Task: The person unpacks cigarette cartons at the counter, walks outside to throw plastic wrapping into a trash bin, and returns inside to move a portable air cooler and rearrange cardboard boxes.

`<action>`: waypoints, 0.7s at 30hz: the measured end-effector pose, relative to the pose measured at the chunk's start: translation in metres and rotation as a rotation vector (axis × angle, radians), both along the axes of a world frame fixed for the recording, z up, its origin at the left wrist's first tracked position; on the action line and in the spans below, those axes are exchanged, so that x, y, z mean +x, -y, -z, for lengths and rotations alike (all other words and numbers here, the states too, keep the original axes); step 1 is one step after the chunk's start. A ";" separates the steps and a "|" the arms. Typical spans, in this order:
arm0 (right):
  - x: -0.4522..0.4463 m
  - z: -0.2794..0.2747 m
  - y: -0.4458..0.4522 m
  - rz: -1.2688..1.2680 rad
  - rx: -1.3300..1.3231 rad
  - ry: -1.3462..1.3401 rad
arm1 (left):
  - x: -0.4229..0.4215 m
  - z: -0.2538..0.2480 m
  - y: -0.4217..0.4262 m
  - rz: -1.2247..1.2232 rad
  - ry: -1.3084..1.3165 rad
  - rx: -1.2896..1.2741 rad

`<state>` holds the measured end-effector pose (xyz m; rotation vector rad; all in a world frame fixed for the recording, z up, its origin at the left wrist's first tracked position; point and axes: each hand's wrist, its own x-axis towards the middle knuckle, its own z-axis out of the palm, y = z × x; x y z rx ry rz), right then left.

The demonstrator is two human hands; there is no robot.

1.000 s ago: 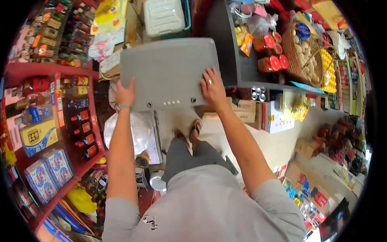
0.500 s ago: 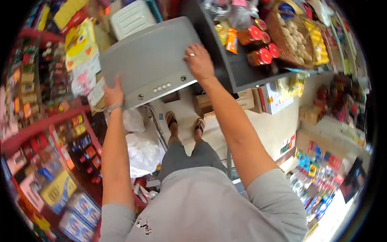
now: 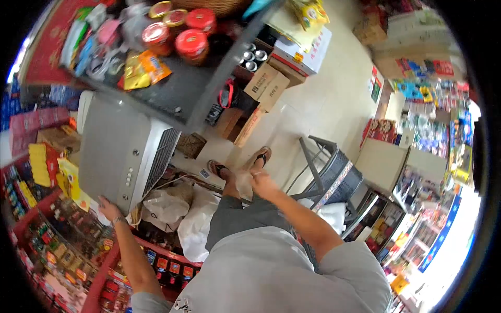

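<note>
A grey boxy appliance (image 3: 112,151) with a row of white buttons and a black grille on its near side stands at the left, against the dark counter. My left hand (image 3: 108,210) touches its lower edge near a corner, fingers stretched along the surface. My right hand (image 3: 263,185) is away from the appliance, in front of my legs and above the floor. Motion smears its fingers, so I cannot make out their shape or anything in them.
Red-lidded jars (image 3: 192,46) and an orange packet (image 3: 154,66) lie on the dark counter (image 3: 185,99). Below are cardboard boxes (image 3: 266,86) and white bags (image 3: 198,219). A grey basket on a frame (image 3: 334,177) stands to the right. Red shelves of goods (image 3: 68,245) line the left.
My right hand has left the appliance's top and come back toward my body. My left hand still touches the edge. The view has turned right, so the appliance appears farther left.
</note>
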<state>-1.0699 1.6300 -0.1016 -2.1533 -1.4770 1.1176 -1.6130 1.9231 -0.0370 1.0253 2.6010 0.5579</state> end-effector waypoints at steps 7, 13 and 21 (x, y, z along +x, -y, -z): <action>0.126 0.066 0.013 0.462 -0.401 -0.054 | 0.155 -0.014 0.157 0.491 -0.378 0.286; 0.171 0.220 -0.083 0.477 -0.061 0.013 | 0.350 0.129 0.225 0.907 0.453 -0.502; 0.186 0.328 -0.141 0.399 -0.005 0.122 | 0.352 0.394 0.210 0.774 0.542 -0.845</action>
